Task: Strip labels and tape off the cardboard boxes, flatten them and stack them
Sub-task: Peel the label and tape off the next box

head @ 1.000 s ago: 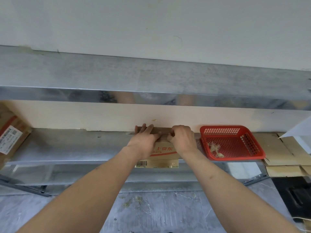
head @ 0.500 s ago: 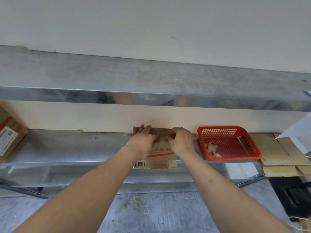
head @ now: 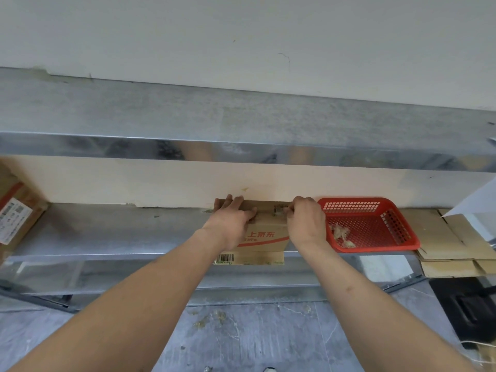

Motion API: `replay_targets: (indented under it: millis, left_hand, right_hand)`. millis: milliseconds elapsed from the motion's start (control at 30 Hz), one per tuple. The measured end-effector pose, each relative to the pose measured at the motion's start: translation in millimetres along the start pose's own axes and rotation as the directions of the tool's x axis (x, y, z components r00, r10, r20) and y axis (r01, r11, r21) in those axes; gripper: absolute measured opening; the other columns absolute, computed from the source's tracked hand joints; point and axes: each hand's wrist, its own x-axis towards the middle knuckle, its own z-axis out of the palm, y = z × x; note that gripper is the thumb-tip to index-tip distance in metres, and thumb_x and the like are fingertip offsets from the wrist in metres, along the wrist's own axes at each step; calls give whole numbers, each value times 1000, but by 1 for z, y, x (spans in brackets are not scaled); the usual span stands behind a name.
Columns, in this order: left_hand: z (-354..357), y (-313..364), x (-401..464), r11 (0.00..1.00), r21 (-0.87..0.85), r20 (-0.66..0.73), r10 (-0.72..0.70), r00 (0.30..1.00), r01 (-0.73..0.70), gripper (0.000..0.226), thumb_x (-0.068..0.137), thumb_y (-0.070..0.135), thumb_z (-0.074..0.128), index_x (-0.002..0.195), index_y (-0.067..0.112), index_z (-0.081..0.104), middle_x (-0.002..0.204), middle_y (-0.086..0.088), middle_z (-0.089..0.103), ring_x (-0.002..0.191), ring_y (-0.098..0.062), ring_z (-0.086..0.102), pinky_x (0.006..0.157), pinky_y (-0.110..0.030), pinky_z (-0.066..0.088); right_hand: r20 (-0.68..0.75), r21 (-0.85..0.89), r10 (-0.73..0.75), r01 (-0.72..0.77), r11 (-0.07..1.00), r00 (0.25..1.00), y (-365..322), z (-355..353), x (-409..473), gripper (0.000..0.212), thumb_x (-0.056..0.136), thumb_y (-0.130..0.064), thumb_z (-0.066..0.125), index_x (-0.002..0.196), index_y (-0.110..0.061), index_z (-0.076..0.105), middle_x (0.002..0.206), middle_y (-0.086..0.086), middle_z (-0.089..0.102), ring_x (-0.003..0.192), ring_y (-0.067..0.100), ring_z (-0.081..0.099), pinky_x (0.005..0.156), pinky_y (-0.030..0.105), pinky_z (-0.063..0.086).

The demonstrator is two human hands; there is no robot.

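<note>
A small brown cardboard box (head: 264, 238) with red printed characters and a barcode on its front stands on the metal shelf (head: 107, 232) against the wall. My left hand (head: 232, 220) lies flat on the box's top left, fingers straight. My right hand (head: 304, 222) is at the top right of the box, and its fingertips pinch a strip of tape (head: 280, 210) stuck on the box top. How much of the tape is lifted cannot be told.
A red plastic basket (head: 375, 224) with scraps of peeled tape stands just right of the box. Flattened cardboard (head: 445, 242) is stacked at the far right. Another labelled box (head: 16, 218) sits at the far left. An upper shelf (head: 241, 124) overhangs. Debris lies on the grey floor.
My right hand has slid to the right along the box top, away from my left hand, and a patch of tape shows between them. The left hand stays flat on the box.
</note>
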Motion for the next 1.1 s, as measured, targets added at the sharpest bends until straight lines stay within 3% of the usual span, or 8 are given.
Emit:
replay_targets:
  millis: [67, 167, 267, 400, 600, 700, 833, 1100]
  left_hand:
    - [-2, 1, 0, 1000, 13, 13, 0, 1000, 0, 53, 105, 23, 36, 158, 33, 34, 163, -15, 18, 152, -41, 12, 124, -57, 8]
    - [-3, 3, 3, 999, 41, 18, 0, 1000, -1, 54, 104, 24, 38, 157, 33, 35, 159, -14, 23, 149, -43, 18, 122, -57, 13]
    - [-3, 4, 4, 998, 55, 22, -8, 1000, 7, 54, 103, 25, 40, 156, 33, 36, 155, -14, 26, 146, -43, 21, 121, -56, 16]
    - [-3, 4, 4, 999, 48, 25, -10, 1000, 8, 55, 102, 23, 43, 156, 33, 38, 153, -13, 27, 147, -42, 21, 121, -57, 16]
    - [-1, 4, 6, 999, 34, 19, -18, 1000, 17, 56, 101, 24, 43, 156, 34, 38, 153, -12, 27, 147, -42, 20, 121, -56, 15]
    - [0, 4, 5, 999, 32, 12, -17, 1000, 17, 55, 102, 24, 43, 156, 35, 37, 156, -13, 25, 149, -43, 18, 122, -58, 13]
    - [-1, 4, 2, 1000, 27, 7, -5, 1000, 5, 55, 103, 24, 41, 156, 35, 37, 159, -14, 22, 151, -42, 16, 123, -59, 11]
    - [2, 6, -6, 1000, 12, -33, -13, 999, 13, 53, 105, 26, 40, 157, 36, 35, 167, -13, 14, 155, -41, 8, 125, -56, 5]
  right_hand:
    - [36, 38, -90, 89, 995, 995, -2, -1, 3, 13, 96, -10, 60, 94, -8, 73, 95, 8, 62, 84, 28, 62, 65, 33, 46]
    - [225, 126, -210, 185, 975, 951, -5, -2, 9, 14, 96, -18, 66, 93, -16, 79, 96, 2, 66, 88, 22, 61, 63, 28, 36]
    - [299, 214, -226, 165, 963, 927, -3, 1, 15, 16, 99, -23, 65, 93, -16, 80, 93, 1, 71, 92, 22, 64, 70, 28, 40]
    - [271, 274, -224, 148, 950, 936, 4, 1, 17, 19, 96, -26, 70, 112, -19, 75, 106, -1, 72, 98, 19, 63, 79, 29, 47]
    - [264, 231, -266, 207, 951, 927, 6, 7, 18, 20, 94, -38, 71, 102, -21, 79, 100, 2, 65, 94, 21, 59, 81, 33, 49]
    - [252, 169, -255, 217, 961, 934, 1, 8, 16, 19, 95, -39, 67, 96, -21, 69, 98, -1, 61, 91, 20, 59, 79, 38, 52]
    - [341, -13, -203, 221, 975, 918, -12, 9, 19, 30, 104, -41, 49, 107, -11, 56, 99, 3, 49, 94, 26, 56, 77, 38, 47]
    - [390, -52, -158, 193, 980, 907, -14, 4, 22, 27, 98, -37, 55, 104, -10, 54, 104, 11, 61, 92, 30, 57, 72, 35, 41]
